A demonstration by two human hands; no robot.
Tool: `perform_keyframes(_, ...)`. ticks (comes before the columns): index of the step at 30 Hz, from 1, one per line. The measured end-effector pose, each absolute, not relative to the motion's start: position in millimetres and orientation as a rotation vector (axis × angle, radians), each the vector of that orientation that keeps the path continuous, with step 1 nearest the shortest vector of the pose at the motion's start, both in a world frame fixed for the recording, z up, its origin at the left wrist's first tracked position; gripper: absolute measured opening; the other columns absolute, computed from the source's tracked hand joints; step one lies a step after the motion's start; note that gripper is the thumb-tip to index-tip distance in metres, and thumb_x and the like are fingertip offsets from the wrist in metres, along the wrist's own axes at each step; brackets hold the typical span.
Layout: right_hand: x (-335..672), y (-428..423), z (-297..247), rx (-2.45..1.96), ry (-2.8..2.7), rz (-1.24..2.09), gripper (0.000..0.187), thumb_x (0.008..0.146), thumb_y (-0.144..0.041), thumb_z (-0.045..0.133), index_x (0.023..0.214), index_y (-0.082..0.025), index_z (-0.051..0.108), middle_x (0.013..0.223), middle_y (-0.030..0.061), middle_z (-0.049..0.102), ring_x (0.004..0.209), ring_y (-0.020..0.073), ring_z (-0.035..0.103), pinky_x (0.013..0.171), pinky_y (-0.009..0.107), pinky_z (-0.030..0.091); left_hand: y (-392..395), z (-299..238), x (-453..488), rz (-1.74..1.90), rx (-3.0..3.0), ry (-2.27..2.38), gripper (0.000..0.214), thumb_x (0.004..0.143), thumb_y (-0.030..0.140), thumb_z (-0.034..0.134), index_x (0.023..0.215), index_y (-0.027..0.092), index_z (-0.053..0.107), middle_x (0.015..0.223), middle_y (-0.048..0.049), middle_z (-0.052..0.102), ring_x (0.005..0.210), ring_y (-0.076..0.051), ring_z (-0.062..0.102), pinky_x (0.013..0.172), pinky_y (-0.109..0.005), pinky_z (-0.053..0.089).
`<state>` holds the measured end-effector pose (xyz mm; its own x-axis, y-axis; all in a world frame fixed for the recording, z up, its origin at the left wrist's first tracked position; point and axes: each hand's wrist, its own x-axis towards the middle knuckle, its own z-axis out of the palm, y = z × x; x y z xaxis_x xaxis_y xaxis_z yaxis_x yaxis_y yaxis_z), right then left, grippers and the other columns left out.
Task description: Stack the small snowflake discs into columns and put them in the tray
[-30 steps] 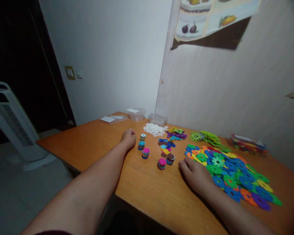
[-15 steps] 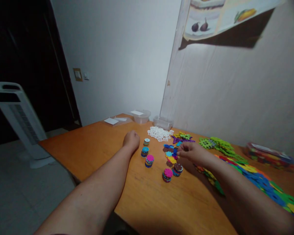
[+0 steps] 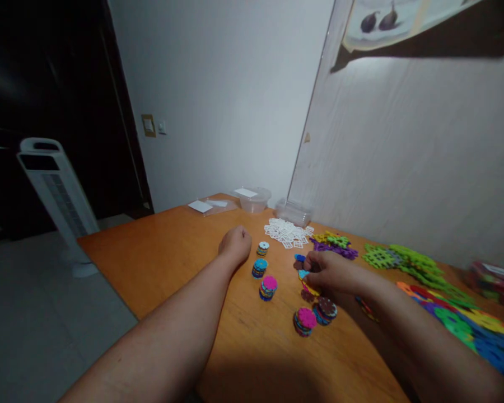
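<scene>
My left hand (image 3: 236, 244) rests as a closed fist on the orange table (image 3: 159, 252), just left of three short stacks of small coloured discs (image 3: 269, 287). My right hand (image 3: 330, 272) lies over a loose pile of small discs (image 3: 303, 274), its fingers curled and pinched down on pieces there; what it grips is hidden. Two more disc stacks (image 3: 306, 321) stand just in front of that hand.
White lattice pieces (image 3: 286, 232), purple and green pieces (image 3: 335, 244), green lattice pieces (image 3: 399, 259) and a broad spread of large coloured flakes (image 3: 466, 322) lie along the wall. Clear containers (image 3: 254, 198) stand at the far edge. A white tower fan (image 3: 59, 196) stands on the floor at left.
My right hand has moved from the large flake spread leftward to the loose pile of small discs and curled down onto it. The camera has swung left. My left fist has stayed put.
</scene>
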<state>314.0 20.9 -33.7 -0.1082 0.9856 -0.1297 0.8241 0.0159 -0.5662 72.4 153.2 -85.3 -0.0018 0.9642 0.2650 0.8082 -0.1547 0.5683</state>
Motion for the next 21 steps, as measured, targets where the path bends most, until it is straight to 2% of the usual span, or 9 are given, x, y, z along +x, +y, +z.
perform_keyframes(11, 322, 22, -39, -1.892, -2.175, 0.562, 0.002, 0.072, -0.021, 0.056, 0.071, -0.019, 0.055, 0.069, 0.0001, 0.061, 0.062, 0.0142, 0.053, 0.056, 0.024, 0.037, 150, -83, 72, 0.891, 2.048, 1.856, 0.018, 0.089, 0.03, 0.048, 0.085, 0.023, 0.064, 0.092, -0.005, 0.071, 0.076, -0.019, 0.059, 0.058, -0.028, 0.03)
perform_keyframes(17, 322, 21, -27, -1.856, -2.215, 0.254, 0.02, 0.083, -0.029, 0.051, 0.069, -0.019, 0.059, 0.069, 0.0032, 0.063, 0.064, 0.0163, 0.055, 0.059, 0.027, 0.035, 149, -83, 73, 0.893, 2.031, 1.844, 0.018, 0.088, 0.032, 0.049, 0.083, 0.023, 0.063, 0.091, -0.0044, 0.071, 0.072, -0.017, 0.057, 0.056, -0.028, 0.027)
perform_keyframes(19, 318, 20, -29, -1.761, -2.139, 0.311, 0.021, 0.084, -0.033, 0.051, 0.07, -0.019, 0.06, 0.068, 0.0028, 0.062, 0.063, 0.0161, 0.054, 0.058, 0.027, 0.035, 149, -83, 73, 0.9, 2.03, 1.839, 0.018, 0.088, 0.032, 0.049, 0.082, 0.023, 0.062, 0.091, -0.0045, 0.071, 0.072, -0.017, 0.058, 0.056, -0.028, 0.027)
perform_keyframes(21, 310, 19, -35, -1.653, -2.001, 0.552, 0.023, 0.083, -0.037, 0.051, 0.07, -0.018, 0.058, 0.063, 0.0009, 0.058, 0.058, 0.0142, 0.051, 0.053, 0.026, 0.036, 149, -83, 73, 0.908, 2.039, 1.833, 0.018, 0.088, 0.031, 0.048, 0.081, 0.022, 0.062, 0.091, -0.0046, 0.071, 0.074, -0.017, 0.058, 0.056, -0.028, 0.028)
